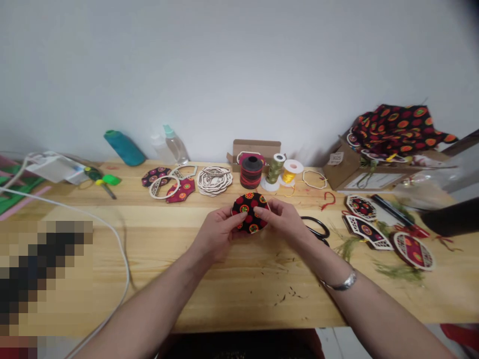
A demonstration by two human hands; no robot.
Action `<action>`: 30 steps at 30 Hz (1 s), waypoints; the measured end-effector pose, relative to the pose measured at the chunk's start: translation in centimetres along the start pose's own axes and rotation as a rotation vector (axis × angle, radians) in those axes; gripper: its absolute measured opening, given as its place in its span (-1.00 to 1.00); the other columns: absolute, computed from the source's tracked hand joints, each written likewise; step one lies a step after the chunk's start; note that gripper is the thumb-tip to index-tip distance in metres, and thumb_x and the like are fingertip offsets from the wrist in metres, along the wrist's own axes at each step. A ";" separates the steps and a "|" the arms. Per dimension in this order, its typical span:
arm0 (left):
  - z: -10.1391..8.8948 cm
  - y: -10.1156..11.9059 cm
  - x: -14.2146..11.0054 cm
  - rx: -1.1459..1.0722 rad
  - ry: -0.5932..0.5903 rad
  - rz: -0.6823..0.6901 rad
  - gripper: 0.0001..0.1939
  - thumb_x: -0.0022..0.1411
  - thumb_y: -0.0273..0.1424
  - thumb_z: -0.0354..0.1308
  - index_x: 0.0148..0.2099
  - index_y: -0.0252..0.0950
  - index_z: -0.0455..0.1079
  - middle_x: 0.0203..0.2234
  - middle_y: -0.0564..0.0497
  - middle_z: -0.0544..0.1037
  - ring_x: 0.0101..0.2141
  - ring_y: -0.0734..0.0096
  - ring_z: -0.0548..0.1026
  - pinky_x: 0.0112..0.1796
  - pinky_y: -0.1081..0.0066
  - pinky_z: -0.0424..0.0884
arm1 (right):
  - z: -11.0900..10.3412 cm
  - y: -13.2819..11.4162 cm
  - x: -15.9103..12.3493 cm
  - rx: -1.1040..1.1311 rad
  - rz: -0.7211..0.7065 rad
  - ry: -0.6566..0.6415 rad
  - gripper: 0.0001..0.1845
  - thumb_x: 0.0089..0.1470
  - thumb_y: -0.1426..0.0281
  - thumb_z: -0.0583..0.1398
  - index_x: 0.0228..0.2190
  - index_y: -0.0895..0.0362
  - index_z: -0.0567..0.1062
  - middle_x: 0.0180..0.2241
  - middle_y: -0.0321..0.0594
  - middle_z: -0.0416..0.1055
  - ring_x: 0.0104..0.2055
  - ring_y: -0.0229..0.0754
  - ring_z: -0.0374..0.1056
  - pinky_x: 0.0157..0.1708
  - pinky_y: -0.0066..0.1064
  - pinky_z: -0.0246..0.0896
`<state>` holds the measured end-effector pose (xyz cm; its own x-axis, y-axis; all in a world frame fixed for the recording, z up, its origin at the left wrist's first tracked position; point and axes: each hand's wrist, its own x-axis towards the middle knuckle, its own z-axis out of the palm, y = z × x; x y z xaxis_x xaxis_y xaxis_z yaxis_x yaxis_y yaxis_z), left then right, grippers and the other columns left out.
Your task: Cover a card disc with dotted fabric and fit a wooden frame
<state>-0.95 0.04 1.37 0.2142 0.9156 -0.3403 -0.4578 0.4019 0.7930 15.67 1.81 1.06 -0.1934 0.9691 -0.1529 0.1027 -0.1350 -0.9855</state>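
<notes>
Both my hands hold a round piece covered in black fabric with red and orange dots (250,211) just above the wooden table (224,279). My left hand (219,234) grips its left edge, thumb on top. My right hand (284,219) pinches the right edge, with a silver bracelet on that wrist. Black scissors (318,228) lie just right of my right hand.
Behind the piece stand a black-red spool (251,172), a green spool (276,169) and a yellow spool (291,173). Wooden cut-out frames (214,180) and fabric pieces (168,184) lie back left. Finished ornaments (389,234) and a cardboard box with fabric (392,134) sit at right. A white cable (112,234) crosses left.
</notes>
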 end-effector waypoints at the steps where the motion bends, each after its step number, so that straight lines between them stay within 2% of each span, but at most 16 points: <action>1: 0.0 0.0 0.0 0.001 0.003 -0.001 -0.71 -0.11 -0.39 0.43 -0.28 -0.39 0.57 -0.42 -0.08 0.65 -0.42 0.36 0.57 -0.36 0.36 0.54 | 0.2 0.1 0.0 0.002 0.007 0.005 -0.58 -0.19 0.04 0.34 -0.49 0.15 0.49 -0.54 -0.28 0.44 -0.51 -0.26 0.28 -0.48 -0.40 0.17; 5: 0.0 -0.1 0.0 0.017 0.008 -0.009 -0.71 -0.14 -0.38 0.45 -0.31 -0.40 0.56 -0.46 -0.07 0.63 -0.45 0.37 0.56 -0.39 0.37 0.53 | 0.4 0.3 0.0 0.055 0.039 0.007 -0.65 -0.26 0.13 0.37 -0.49 0.13 0.50 -0.53 -0.29 0.47 -0.51 -0.25 0.32 -0.47 -0.39 0.22; 10: 0.2 0.1 -0.1 0.030 0.026 -0.016 -0.72 -0.14 -0.39 0.44 -0.32 -0.39 0.56 -0.46 -0.08 0.63 -0.46 0.36 0.56 -0.41 0.36 0.53 | 0.1 0.1 0.0 0.082 -0.009 -0.037 -0.71 -0.25 0.17 0.36 -0.52 0.11 0.52 -0.53 -0.30 0.50 -0.51 -0.24 0.35 -0.45 -0.38 0.27; 21: 0.1 0.2 -0.1 0.023 0.023 -0.039 -0.73 -0.16 -0.43 0.43 -0.33 -0.40 0.55 -0.49 -0.06 0.62 -0.48 0.36 0.56 -0.45 0.38 0.52 | -0.4 0.8 0.2 0.036 -0.018 -0.045 -0.68 -0.21 0.16 0.37 -0.48 0.16 0.54 -0.48 -0.22 0.53 -0.49 -0.26 0.36 -0.41 -0.35 0.31; 30: 0.1 0.0 0.0 0.031 0.043 -0.041 -0.74 -0.16 -0.43 0.43 -0.35 -0.41 0.54 -0.49 -0.09 0.63 -0.48 0.33 0.56 -0.41 0.33 0.53 | -0.4 0.4 0.1 0.071 0.001 -0.041 -0.64 -0.27 0.14 0.39 -0.50 0.16 0.53 -0.51 -0.26 0.53 -0.49 -0.26 0.37 -0.42 -0.36 0.32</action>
<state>-0.89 0.02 1.47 0.1952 0.8983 -0.3936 -0.4226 0.4392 0.7928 16.05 1.91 0.63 -0.2331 0.9599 -0.1555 0.0337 -0.1519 -0.9878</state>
